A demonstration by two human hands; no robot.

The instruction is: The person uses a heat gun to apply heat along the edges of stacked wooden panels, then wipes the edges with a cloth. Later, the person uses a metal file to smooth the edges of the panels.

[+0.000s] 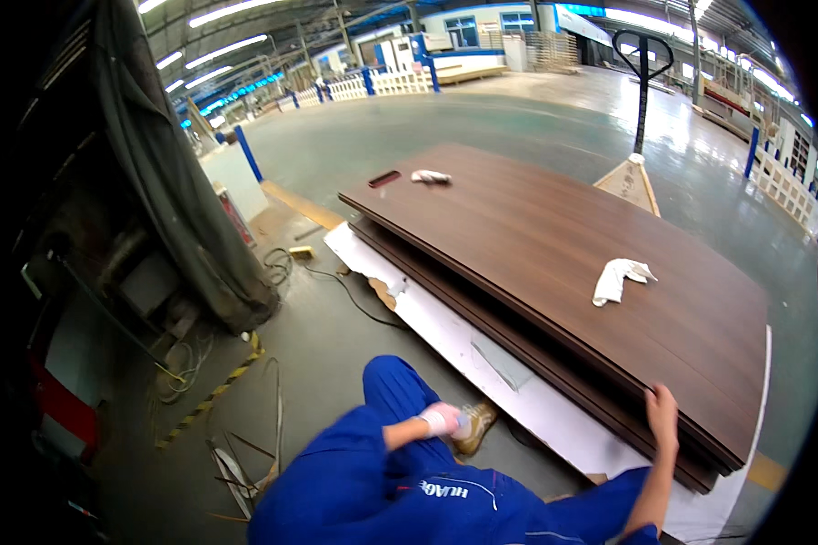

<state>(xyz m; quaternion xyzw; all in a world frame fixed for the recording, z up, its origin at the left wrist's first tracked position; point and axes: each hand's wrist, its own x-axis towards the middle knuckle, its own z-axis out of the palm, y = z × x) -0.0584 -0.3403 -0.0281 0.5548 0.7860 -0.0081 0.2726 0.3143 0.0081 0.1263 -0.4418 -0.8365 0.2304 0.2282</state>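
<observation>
A stack of dark brown wood-grain panels (554, 236) lies in front of me, the top one raised at its near side with a dark gap under it. My right hand (663, 418), bare, is at the near right edge of the top panel, its fingers curled over that edge. My left hand (441, 419), in a pale glove, is closed beside my knee and shoe. Something pale shows at its fingers, too small to name. Two crumpled white cloths or gloves lie on the top panel, a near one (619, 280) and a far one (431, 177).
A dark red rectangle (384, 179) marks the panel's far left corner. White sheeting (463, 341) lies under the stack. A pallet truck handle (643, 91) rises behind. Left are a dark curtain (168, 173), a cable (359, 304), loose straps (245, 472) and striped floor tape (211, 400).
</observation>
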